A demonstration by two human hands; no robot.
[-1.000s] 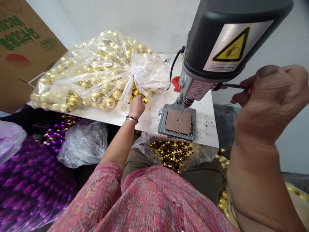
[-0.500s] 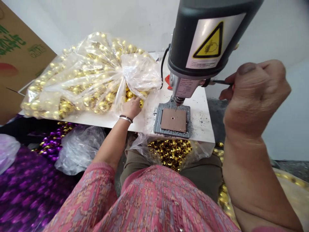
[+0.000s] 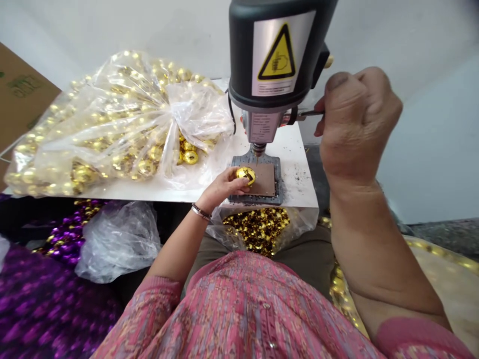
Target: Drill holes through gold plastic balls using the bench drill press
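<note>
Between the thumb and fingers of my left hand [image 3: 226, 184] is a shiny gold ball [image 3: 246, 175]. It is over the left part of a brown square plate [image 3: 264, 180] on the grey base [image 3: 277, 199] of a bench drill press [image 3: 279, 60]. The drill bit [image 3: 257, 160] points down just above and right of the ball, apart from it. My right hand [image 3: 352, 117] is closed around the drill's feed lever [image 3: 312, 113], right of the machine; its fingertips are partly hidden.
A clear plastic bag [image 3: 112, 144] of gold balls lies on the white table [image 3: 295, 154], its mouth open toward the drill. Below the table edge, another bag holds gold balls [image 3: 258, 227]. Purple balls [image 3: 48, 299] and a crumpled clear bag [image 3: 116, 239] are at lower left, a cardboard box [image 3: 26, 94] behind.
My left hand has come out of the bag's mouth and moved right to the drill plate with a gold ball. My right hand stays on the lever. The view has shifted right.
</note>
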